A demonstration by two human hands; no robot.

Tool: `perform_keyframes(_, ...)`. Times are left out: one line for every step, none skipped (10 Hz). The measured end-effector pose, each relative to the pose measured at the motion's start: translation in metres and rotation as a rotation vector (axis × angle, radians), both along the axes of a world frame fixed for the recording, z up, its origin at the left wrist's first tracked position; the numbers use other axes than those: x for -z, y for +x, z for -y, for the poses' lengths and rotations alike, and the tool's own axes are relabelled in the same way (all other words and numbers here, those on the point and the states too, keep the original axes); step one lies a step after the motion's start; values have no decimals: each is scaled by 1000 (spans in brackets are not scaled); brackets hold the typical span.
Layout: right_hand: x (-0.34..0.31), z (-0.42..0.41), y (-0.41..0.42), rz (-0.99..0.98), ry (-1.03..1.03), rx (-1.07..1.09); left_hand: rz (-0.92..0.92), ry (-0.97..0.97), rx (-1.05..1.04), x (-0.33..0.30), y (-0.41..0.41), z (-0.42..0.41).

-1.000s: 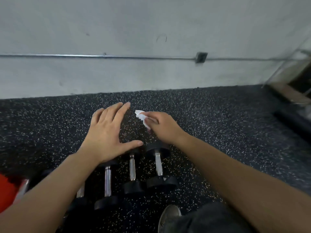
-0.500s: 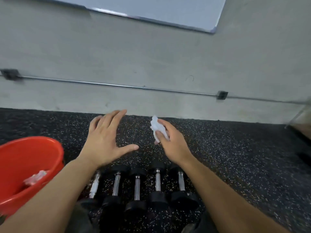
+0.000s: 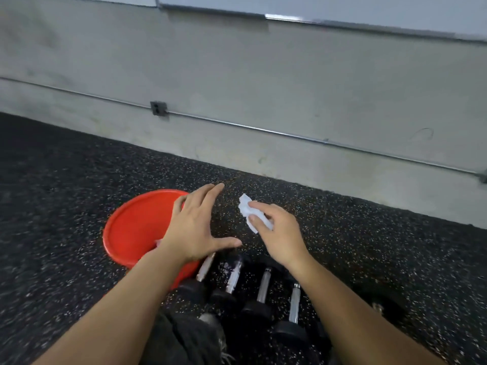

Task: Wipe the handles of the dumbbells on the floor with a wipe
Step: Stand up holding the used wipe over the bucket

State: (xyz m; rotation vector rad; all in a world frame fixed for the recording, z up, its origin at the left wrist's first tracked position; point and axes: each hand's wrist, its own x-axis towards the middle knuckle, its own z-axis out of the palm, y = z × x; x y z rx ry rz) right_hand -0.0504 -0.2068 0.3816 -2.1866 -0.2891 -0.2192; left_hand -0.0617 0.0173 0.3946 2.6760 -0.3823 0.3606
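Observation:
Several black dumbbells [image 3: 263, 285] with silver handles lie side by side on the speckled rubber floor below my hands. My right hand [image 3: 279, 233] holds a crumpled white wipe [image 3: 249, 210] between thumb and fingers, above and beyond the dumbbells. My left hand [image 3: 196, 225] hovers flat with fingers spread, over the edge of a red bucket and the leftmost handle [image 3: 207, 267]. The far dumbbell heads are hidden behind my hands.
A red bucket [image 3: 131, 227] stands on the floor left of the dumbbells, with a bit of white wipe showing inside it by my left wrist. A grey wall with a metal conduit [image 3: 237, 125] runs behind. My dark trouser leg and shoe [image 3: 200, 335] are at the bottom.
The view has swung left, bringing the bucket further into sight. Both hands stay raised over the dumbbells, the right one still gripping the wipe.

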Motion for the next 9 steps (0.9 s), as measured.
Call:
perform_keyframes(10,-32,8,-15,-35,-69,-52,38,-73,5,-9,-31)
perform_keyframes(25,-56,16,-87,-78,-121,-132,80,-153,12,-20,-61)
perform_keyframes(41,-75,23,-217,-179,-195,-207,125,-247,17,-33,-83)
perform_keyframes(55,-91,26,-287,-300,-286,-262,145,-322,19,-44,-101)
perform_keyframes(61,-110,26,-295,-307,-306,-263,150,-391,18,-54,-114)
perform_keyframes(57,-137,31,-293,-211,-317,-240,136,-432,14,-59,-119)
perform_keyframes(56,-159,37,-373,-133,-399,-229,87,-472,10,-58,-125)
perform_keyframes(71,-165,35,-383,-214,-413,-257,87,-498,12,-55,-131)
perform_keyframes(83,-162,39,-366,-223,-396,-303,121,-523,16,-51,-131)
